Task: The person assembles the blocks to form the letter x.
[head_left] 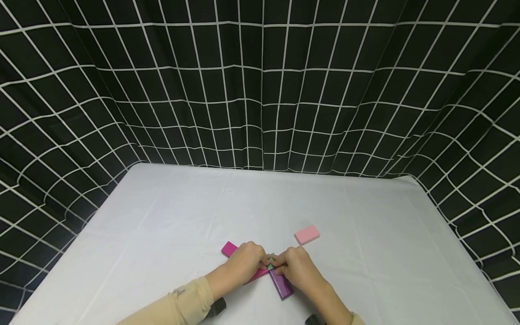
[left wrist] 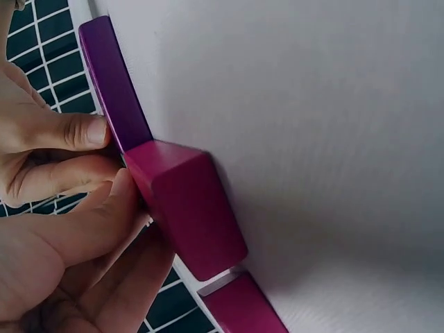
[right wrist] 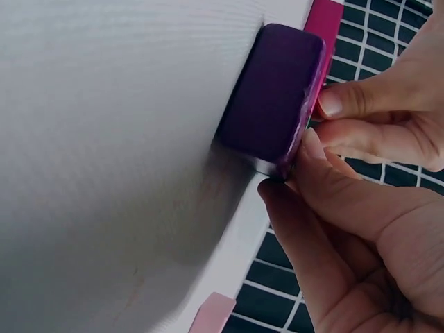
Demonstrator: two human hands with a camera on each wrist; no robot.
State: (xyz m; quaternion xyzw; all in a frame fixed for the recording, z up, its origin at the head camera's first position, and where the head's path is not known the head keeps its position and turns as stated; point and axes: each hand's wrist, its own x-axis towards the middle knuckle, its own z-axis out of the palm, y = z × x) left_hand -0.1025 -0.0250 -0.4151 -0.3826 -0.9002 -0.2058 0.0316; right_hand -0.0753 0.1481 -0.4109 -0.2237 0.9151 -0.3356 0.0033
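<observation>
A small green block (head_left: 270,262) sits at the spot where a purple block (head_left: 281,285) and a magenta block (head_left: 257,275) meet. My left hand (head_left: 247,262) pinches the green block from the left, its thumb (left wrist: 119,186) close to the corner of the magenta block. From the other side my right hand (head_left: 298,268) pinches the green block too, beside the purple block. Fingertips of both hands nearly meet there and hide most of the green block. In the right wrist view the purple block (right wrist: 274,94) stands in front of the magenta one.
Another magenta block (head_left: 229,248) lies just beyond my left hand, partly covered by it. A pink block (head_left: 307,234) lies apart, beyond my right hand. White cloth (head_left: 162,216) covers the table, and a black curtain with white grid lines (head_left: 260,90) surrounds it.
</observation>
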